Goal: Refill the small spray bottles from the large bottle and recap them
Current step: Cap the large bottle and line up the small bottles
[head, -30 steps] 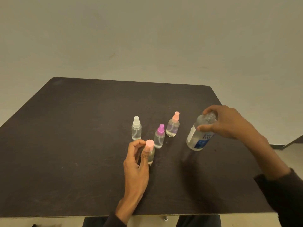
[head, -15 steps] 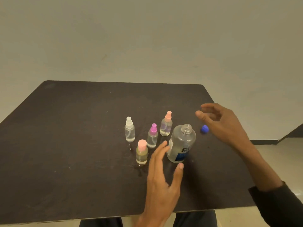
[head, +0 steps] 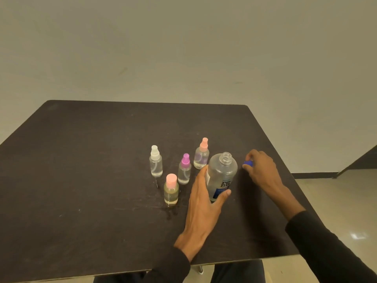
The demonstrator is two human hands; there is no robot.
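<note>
Head view only.

Count: four small clear plastic spray bottles, one large clear plastic bottle, one small blue cap, two hands. All on dark brown square bench (head: 85, 180).

Small bottles, all upright and capped:
- white-topped spray bottle (head: 156, 164), leftmost, low clear liquid.
- magenta-topped spray bottle (head: 184, 169), middle, clear liquid.
- salmon-topped spray bottle (head: 201, 153), farthest back, just left of the large bottle's shoulder.
- pink-capped bottle with yellowish liquid (head: 171, 190), nearest, flat round cap.

Large clear bottle with blue-and-white label (head: 222, 176): upright, right of the group, neck open, no cap on. Mostly empty at the top; liquid level hard to read.

Left hand (head: 204, 207): wrapped on the large bottle's lower body, fingers (head: 201, 174) on its left side, thumb across the label front. Clamped on bottle.

Right hand (head: 263, 170): right of the large bottle, knuckles up, fingers curled down and pinching the small blue cap (head: 248, 164) at bench level. Cannot tell whether cap touches the bench.

Surroundings: thin dark mark or sliver (head: 156, 183) on bench below the white-topped bottle, too small to identify. Wet-looking smears (head: 169, 215) near the pink-capped bottle. Black sleeves on both forearms. Plain grey wall (head: 183, 48) behind, pale floor (head: 336, 201) at right.

Obstructions: left hand hides the large bottle's lower left and part of the label.
</note>
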